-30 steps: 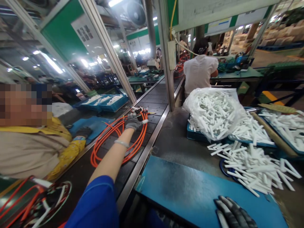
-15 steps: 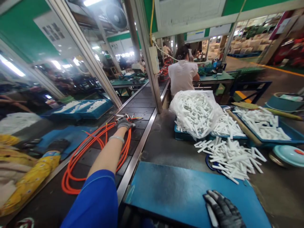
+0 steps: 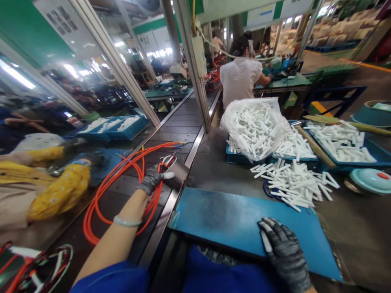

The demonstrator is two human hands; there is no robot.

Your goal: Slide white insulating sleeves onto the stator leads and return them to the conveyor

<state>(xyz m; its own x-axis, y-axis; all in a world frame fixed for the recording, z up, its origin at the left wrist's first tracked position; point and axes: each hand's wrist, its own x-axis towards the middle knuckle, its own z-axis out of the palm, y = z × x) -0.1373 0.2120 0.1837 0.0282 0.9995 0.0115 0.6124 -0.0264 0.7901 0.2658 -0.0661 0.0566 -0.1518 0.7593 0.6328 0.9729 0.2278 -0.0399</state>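
Orange cables lie in loose loops on the conveyor, around and under the left hand, to the left of the right hand; they look coiled and gathered near the cylinder end, though whether any white tube is fitted, or what is left to do, I cannot tell.

Nearest, the right hand, gloved, rests palm down on a blue board, fingers nearly straight and close together; it seems to grip nothing. Well to its left is a bundle of red and white wires. Ahead and left, the gloved left hand is mostly closed on the cables, its thumb reaching to a metal cylinder, which tilts beside the metal rail.

Beyond the right hand, a pile of loose white tubes lies on the dark tabletop; a lidded bowl sits to its right, and behind the pile a plastic bag holds more tubes. Across from the left hand is a co-worker's yellow sleeve; farther ahead, a person in a white top sits beside the conveyor.
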